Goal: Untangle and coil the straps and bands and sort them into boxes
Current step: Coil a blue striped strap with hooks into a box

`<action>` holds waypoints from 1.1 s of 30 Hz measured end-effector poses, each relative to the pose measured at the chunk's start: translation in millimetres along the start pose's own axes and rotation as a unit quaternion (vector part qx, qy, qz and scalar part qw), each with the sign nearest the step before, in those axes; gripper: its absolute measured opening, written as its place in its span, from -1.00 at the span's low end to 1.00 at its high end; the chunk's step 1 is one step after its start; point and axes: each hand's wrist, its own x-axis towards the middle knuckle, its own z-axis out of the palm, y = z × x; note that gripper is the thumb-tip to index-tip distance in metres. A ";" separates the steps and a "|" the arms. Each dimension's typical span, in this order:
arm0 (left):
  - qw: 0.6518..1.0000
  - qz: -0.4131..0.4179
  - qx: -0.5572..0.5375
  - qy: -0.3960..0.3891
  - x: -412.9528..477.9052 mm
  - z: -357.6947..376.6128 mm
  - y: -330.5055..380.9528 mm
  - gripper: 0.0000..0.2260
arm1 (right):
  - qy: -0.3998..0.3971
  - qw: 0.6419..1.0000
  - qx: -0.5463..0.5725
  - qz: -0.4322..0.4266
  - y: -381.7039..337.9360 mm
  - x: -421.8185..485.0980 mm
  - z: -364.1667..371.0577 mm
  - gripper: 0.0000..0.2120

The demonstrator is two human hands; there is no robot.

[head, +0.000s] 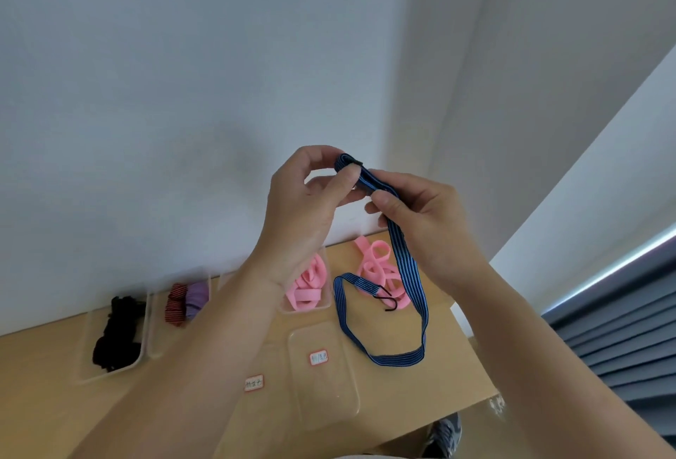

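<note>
A blue striped strap (408,261) with a black hook (388,301) on its lower end hangs from both hands above the wooden table (44,403). My left hand (303,213) pinches the folded top end of the strap between thumb and fingers. Just to the right, my right hand (424,217) pinches the same strap a little lower. From there the strap drops in a long loop whose bottom lies on the table. Loose pink bands (373,266) lie tangled on the table behind the loop.
Clear boxes stand along the wall: one with black straps (117,330), one with red-striped and purple bands (184,301), one with pink bands (307,286). A labelled clear lid or box (322,378) lies nearer me. The table's right edge drops off beside a grey blind (622,330).
</note>
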 end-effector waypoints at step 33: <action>0.975 0.206 0.071 0.047 -3.1 3.6 -10.4 -0.80 | 0.037 0.949 0.251 0.185 -48.9 6.0 3.0 -0.79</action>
